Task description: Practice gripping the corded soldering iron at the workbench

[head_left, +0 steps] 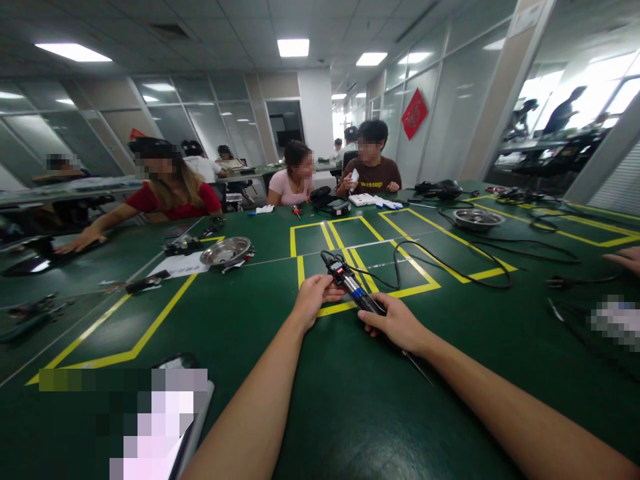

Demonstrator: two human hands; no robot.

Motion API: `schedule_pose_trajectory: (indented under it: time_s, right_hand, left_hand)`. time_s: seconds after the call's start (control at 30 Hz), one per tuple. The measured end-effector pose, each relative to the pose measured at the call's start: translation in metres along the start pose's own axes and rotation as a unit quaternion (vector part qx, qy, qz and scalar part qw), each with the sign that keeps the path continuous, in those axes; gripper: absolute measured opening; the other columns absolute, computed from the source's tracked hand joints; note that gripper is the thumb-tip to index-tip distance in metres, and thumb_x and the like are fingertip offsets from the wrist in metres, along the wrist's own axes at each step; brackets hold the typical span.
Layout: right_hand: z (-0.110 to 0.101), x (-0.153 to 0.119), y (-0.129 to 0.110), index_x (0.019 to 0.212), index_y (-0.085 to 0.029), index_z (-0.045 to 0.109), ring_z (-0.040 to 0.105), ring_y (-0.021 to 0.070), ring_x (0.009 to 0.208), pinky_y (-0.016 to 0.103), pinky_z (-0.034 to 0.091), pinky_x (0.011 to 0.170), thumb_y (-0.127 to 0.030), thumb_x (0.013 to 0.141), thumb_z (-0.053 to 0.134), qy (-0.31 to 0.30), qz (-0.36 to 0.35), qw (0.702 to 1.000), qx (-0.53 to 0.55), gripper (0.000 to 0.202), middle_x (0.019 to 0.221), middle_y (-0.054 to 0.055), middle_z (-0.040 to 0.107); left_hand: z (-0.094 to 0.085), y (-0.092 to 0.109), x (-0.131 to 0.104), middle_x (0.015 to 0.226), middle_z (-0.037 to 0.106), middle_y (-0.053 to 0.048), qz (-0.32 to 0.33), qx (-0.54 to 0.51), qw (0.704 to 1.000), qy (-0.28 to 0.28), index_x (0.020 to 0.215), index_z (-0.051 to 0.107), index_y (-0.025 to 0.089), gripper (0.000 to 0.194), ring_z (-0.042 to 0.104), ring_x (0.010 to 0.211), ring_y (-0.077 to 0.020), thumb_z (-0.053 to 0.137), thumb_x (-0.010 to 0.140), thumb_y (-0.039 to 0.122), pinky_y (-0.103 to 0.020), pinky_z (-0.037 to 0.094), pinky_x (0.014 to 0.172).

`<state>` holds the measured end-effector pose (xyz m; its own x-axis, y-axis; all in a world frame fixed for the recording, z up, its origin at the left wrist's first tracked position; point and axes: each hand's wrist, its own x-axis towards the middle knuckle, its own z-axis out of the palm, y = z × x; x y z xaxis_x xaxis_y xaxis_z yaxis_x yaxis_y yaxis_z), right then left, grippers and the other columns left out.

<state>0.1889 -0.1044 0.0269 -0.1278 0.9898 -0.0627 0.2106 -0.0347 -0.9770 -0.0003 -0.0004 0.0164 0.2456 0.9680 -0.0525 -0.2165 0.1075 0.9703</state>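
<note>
Just above the near edge of the central yellow tape frame (pixel 417 291) on the green table (pixel 250 333), the person holds a corded tool (pixel 356 291) tilted, its cord end up and to the left. The left hand (pixel 317 297), at the frame's near left corner, pinches the tool near its cord end, thumb and fingertips close together. The right hand (pixel 395 321), just on the near side of the frame, is closed around the black lower part — the silver barrel and blue band show between the two hands. A thin rod (pixel 420 369) sticks out below the right hand, nearer the person than the frame; whether it belongs to the tool cannot be told.

A black cable (pixel 425 241) loops across the frame's right side and runs on past it. Left of the frame stands a metal bowl (pixel 225 250) — a second bowl (pixel 479 218) stands well to its right. Beyond the frame sit two people, one in a pink top (pixel 293 185), one in a brown shirt (pixel 373 173).
</note>
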Motion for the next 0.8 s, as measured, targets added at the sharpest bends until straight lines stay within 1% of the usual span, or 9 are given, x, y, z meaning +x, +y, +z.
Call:
schedule_pose_trajectory:
  time_s: [0.1,0.23,0.47,0.63,0.8]
  right_hand:
    - [-0.0005,-0.0002,0.0008,0.115,-0.011,0.057,0.063,0.0134,0.064,0.027,0.055,0.058,-0.038,0.083,0.071,-0.001,-0.007,1.000,0.006,0.044,0.078,0.003,0.067]
    - [-0.0015,-0.0005,0.0025,0.117,-0.011,0.057,0.063,0.0123,0.062,0.025,0.055,0.058,-0.038,0.084,0.071,-0.006,-0.003,1.000,0.015,0.045,0.077,0.003,0.067]
    - [-0.0047,0.0008,0.0095,0.116,-0.011,0.059,0.064,0.0131,0.062,0.026,0.055,0.059,-0.039,0.083,0.073,-0.007,-0.007,0.999,0.039,0.045,0.076,0.003,0.068]
    - [-0.0055,0.0006,0.0091,0.113,-0.010,0.060,0.064,0.0129,0.063,0.026,0.056,0.060,-0.039,0.083,0.074,-0.011,-0.013,0.998,0.063,0.044,0.075,0.003,0.068]
    - [-0.0069,-0.0017,0.0077,0.112,-0.011,0.061,0.064,0.0127,0.063,0.026,0.055,0.060,-0.041,0.081,0.074,-0.026,-0.017,0.997,0.074,0.045,0.076,0.003,0.068]
  left_hand:
    - [0.0023,0.0022,-0.0027,0.085,0.074,-0.017,-0.001,0.007,1.000,-0.007,0.090,0.057,0.010,0.015,0.075,0.072,-0.0220,0.060,0.092,0.025,-0.029,0.061,0.065]
    - [0.0021,0.0037,-0.0043,0.085,0.074,-0.016,-0.001,0.006,1.000,-0.011,0.090,0.055,0.011,0.015,0.075,0.074,-0.0231,0.060,0.091,0.026,-0.031,0.061,0.067]
    - [-0.0019,0.0030,-0.0055,0.094,0.074,-0.019,0.007,-0.022,0.999,-0.048,0.095,0.057,0.010,0.019,0.075,0.078,-0.0257,0.061,0.090,0.028,-0.032,0.060,0.067]
    - [-0.0044,0.0001,-0.0044,0.098,0.074,-0.020,0.016,-0.041,0.996,-0.081,0.097,0.059,0.010,0.023,0.075,0.082,-0.0257,0.060,0.092,0.032,-0.033,0.059,0.071]
    - [-0.0052,-0.0006,-0.0019,0.098,0.073,-0.018,0.011,-0.028,0.997,-0.076,0.097,0.060,0.011,0.023,0.075,0.083,-0.0249,0.065,0.090,0.032,-0.033,0.059,0.072]
